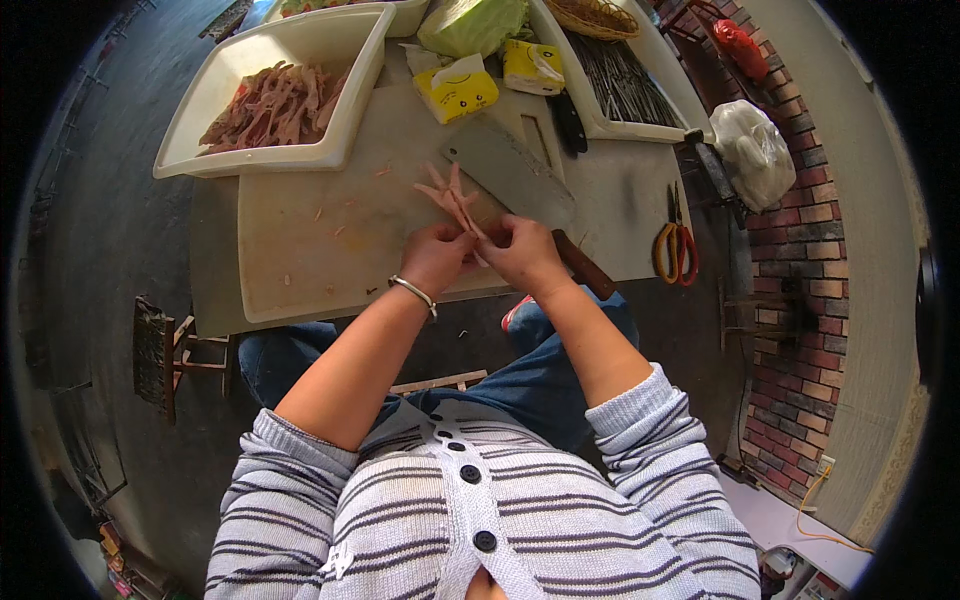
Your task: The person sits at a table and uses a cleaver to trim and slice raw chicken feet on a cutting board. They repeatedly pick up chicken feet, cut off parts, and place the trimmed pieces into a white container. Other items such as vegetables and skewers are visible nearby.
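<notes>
A pale chicken foot [451, 196] is held above the front of the white cutting board [300, 232], its toes pointing away from me. My left hand [436, 256] grips its lower end from one side. My right hand [525, 253] pinches the same end from the other, with fingertips close together; the fingers partly hide the leg. Behind and to the right of the hands lies a cleaver [510, 166], its broad blade flat on the board. The cleaver's wooden handle [583, 265] sticks out past my right wrist over the table's front edge. Small scraps dot the board.
A white tub [352, 127] of chicken feet [277, 105] stands at back left. Tissue packs [455, 88] and a cabbage [471, 26] sit at the back. On the right are a tray of metal skewers [619, 79], a black-handled knife [568, 124] and scissors [675, 240].
</notes>
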Demonstrator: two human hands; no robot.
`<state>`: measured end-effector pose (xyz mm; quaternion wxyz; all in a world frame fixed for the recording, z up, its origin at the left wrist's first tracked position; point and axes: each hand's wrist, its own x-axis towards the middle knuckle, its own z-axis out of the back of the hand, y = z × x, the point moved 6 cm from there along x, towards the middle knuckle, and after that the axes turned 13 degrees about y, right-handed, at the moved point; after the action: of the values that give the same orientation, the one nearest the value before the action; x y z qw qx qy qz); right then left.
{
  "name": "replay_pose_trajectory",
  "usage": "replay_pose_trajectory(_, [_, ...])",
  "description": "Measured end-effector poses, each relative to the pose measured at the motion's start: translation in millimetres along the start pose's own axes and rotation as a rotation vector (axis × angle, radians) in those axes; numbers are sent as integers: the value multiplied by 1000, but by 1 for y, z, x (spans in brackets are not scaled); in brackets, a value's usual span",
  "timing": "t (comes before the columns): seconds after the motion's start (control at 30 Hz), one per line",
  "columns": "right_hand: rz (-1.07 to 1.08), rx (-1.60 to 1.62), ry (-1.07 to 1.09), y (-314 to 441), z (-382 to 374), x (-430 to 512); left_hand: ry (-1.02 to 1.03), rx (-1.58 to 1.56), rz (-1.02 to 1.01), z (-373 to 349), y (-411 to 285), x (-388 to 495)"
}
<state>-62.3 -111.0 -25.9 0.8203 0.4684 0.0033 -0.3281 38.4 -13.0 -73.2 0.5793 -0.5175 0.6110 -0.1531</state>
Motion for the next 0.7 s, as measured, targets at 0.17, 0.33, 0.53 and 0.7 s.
replay_pose_trajectory(0.17, [-12,108,-8,11,-6,-21,79,-9,31,2,2,-7])
replay_pose_trajectory(0.33, [99,37,-97,12,-9,-30,62,-76,44,-3,4,-13])
replay_pose_trajectory(0.53, [188,28,-128,24,-10,-37,-15,43,44,-7,2,-18])
replay_pose_trajectory(0.7, [300,-52,-115,25,-4,-42,19,8,-14,-11,-4,-24])
